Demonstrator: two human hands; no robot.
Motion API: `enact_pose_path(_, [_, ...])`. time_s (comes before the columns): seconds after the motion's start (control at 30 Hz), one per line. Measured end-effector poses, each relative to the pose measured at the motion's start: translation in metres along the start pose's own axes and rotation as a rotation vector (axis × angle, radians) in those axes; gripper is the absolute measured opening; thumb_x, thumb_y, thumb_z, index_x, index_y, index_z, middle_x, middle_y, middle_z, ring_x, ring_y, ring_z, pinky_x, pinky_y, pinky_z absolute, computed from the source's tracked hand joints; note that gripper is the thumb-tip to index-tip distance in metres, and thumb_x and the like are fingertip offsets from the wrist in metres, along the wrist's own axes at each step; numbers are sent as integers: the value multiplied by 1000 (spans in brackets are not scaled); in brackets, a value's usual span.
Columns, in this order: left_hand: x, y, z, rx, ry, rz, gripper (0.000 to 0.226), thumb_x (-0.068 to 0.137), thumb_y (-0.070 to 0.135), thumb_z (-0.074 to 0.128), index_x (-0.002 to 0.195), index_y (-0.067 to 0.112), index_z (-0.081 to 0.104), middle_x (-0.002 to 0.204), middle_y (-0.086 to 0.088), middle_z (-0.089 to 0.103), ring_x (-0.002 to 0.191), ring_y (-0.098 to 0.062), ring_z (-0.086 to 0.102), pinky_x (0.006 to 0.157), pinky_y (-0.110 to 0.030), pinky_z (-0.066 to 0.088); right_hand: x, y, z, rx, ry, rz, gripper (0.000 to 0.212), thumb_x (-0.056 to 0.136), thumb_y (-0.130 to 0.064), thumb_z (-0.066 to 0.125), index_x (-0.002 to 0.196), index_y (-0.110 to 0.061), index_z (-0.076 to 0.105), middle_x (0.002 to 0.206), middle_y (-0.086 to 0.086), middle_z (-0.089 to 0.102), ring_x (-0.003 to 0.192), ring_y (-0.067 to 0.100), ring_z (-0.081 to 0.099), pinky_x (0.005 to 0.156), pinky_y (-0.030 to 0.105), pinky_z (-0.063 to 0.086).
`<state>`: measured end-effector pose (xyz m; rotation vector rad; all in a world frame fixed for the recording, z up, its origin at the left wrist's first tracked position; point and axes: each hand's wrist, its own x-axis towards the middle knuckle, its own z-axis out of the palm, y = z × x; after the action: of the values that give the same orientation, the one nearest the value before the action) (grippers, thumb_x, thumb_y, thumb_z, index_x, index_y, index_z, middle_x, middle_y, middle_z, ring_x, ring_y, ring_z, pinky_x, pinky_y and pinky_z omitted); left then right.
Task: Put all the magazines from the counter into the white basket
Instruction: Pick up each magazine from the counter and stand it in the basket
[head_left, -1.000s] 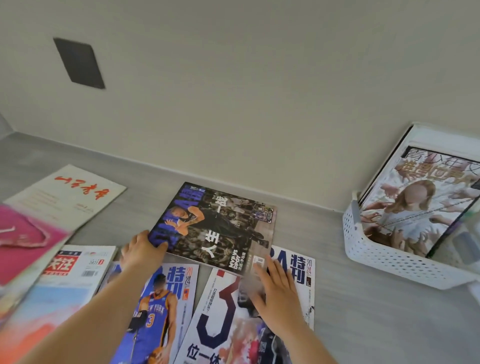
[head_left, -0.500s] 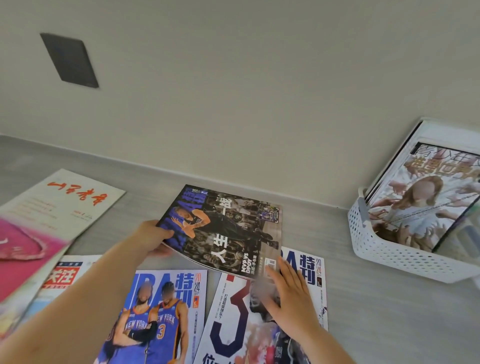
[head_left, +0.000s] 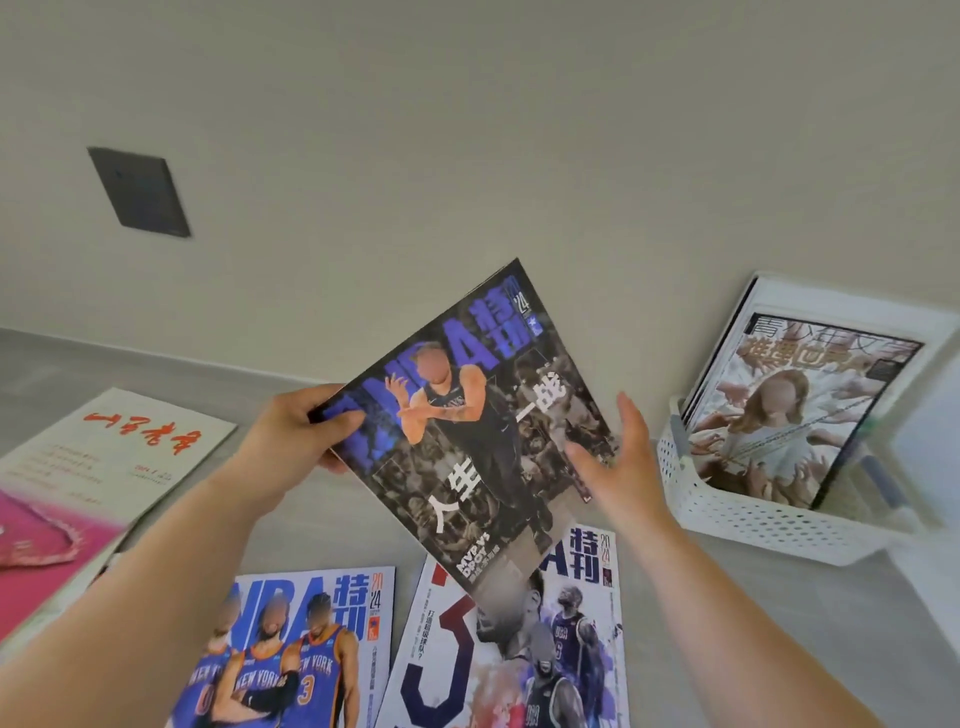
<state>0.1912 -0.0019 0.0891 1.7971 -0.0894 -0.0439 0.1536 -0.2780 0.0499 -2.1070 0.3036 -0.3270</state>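
The left hand (head_left: 296, 431) grips the dark magazine (head_left: 467, 441) by its corner, while the right hand (head_left: 623, 467), fingers spread and empty, hovers between it and the white basket (head_left: 753, 525).

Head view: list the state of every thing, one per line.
Dark basketball magazine, held above the grey counter, tilted.
Left hand, grips that magazine's left edge.
Right hand, open beside its right edge.
White perforated plastic basket, holds upright magazines.
Blue New York players magazine, flat on counter.
White magazine with big 3, flat on counter.
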Motion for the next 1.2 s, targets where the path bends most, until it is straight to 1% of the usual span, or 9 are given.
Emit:
enact_pose_path(0.1, [-6, 16, 9, 8, -49, 71, 34, 85, -6, 50, 73, 25, 62, 43, 11, 64, 33, -3, 48, 36, -11, 42, 8, -15, -31, 157, -84, 50, 69, 79, -24, 65, 136, -26, 27, 126, -11, 45, 116, 11, 45, 91, 24, 42])
enact_pose_path(0.17, [-8, 28, 18, 5, -61, 119, 34, 84, -6, 51, 73, 25, 62, 42, 11, 62, 32, -2, 45, 36, -10, 40, 7, -13, -51, 138, -185, 43, 30, 78, -21, 65, 105, -27, 55, 98, -15, 61, 95, 13, 59, 68, 16, 43])
enact_pose_path(0.27, [-9, 45, 36, -95, -17, 176, 29, 82, -4, 56, 74, 23, 62, 46, 17, 64, 38, 2, 50, 41, -12, 42, -5, -4, -75, 168, -204, 51, 9, 75, -19, 68, 72, -26, 63, 73, -11, 68, 77, 18, 64, 66, 26, 48])
enact_pose_path(0.4, [-9, 67, 82, -281, 11, 188, 25, 82, 2, 56, 70, 24, 62, 49, 20, 67, 46, 6, 61, 46, -10, 50, -17, 8, -103, 243, -13, 29, 8, 76, -25, 65, 69, -26, 64, 60, -11, 69, 62, 5, 65, 59, 22, 47])
enact_pose_path(0.63, [-12, 75, 185, -47, -25, 217, 15, 81, -3, 56, 90, 7, 62, 68, 6, 61, 56, 2, 61, 58, -13, 47, -16, 19, -172, 308, 264, 37, 21, 82, -18, 61, 90, 1, 63, 89, 28, 67, 72, 21, 58, 69, 30, 43])
enact_pose_path(0.7, [-7, 81, 211, 76, -34, 245, 13, 82, 0, 56, 93, 1, 62, 72, -4, 61, 69, -19, 57, 64, -22, 41, -12, 20, -194, 316, 310, 26, 15, 83, -17, 59, 88, -4, 64, 83, 17, 70, 80, 28, 65, 77, 39, 52])
enact_pose_path(0.87, [24, 113, 266, 128, -54, 346, 14, 81, 3, 57, 93, 1, 63, 80, -7, 61, 72, -23, 54, 67, -29, 43, 9, 25, -245, 341, 378, -23, 15, 82, -14, 60, 73, -25, 63, 75, -3, 65, 78, 19, 64, 78, 36, 51])
enact_pose_path(1.03, [57, 130, 311, 49, -74, 308, 15, 81, 2, 57, 95, -2, 63, 83, -12, 60, 76, -24, 53, 80, -42, 49, 47, 48, -283, 249, 380, 7, 4, 79, -8, 62, 82, -8, 64, 64, -5, 58, 48, 1, 57, 53, 20, 46])
enact_pose_path(1.2, [71, 121, 345, 148, -109, 290, 10, 81, 4, 57, 86, 7, 65, 75, -13, 58, 68, -24, 50, 58, -28, 40, 72, 89, -292, 289, 329, 123, 18, 77, 2, 61, 94, 2, 62, 69, -4, 59, 59, 9, 57, 56, 22, 45])
